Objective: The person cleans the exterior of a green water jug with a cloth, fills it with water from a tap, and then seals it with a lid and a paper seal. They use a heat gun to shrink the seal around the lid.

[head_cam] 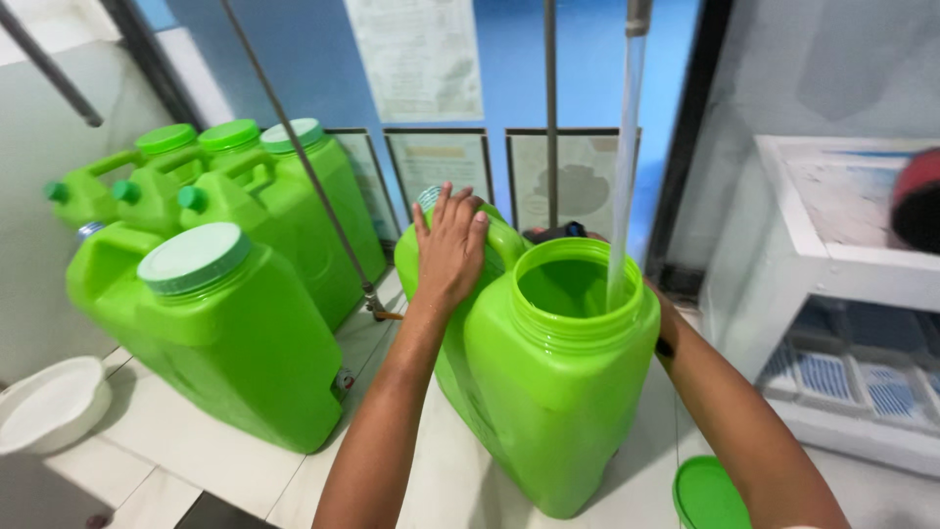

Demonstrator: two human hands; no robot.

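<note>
On the tiled worktop: four capped green jerrycans [230, 343], filled or not unknown. One open green jerrycan [548, 392] under a falling water stream [623, 176], level not visible, filling unfinished. Left hand [448, 245] lay flat, fingers spread, on its handle; right hand's [666, 318] grip behind the can, cannot tell. Loose green lid [707, 495] waited beside, not yet fitted.

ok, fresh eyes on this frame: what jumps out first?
The stream of water falling from above into the open mouth of the bright green jug in the centre. The left hand rests on the jug's handle, while the right hand is hidden behind the jug. To the left stands a cluster of capped green jugs, and a loose green lid lies at bottom right.
</note>
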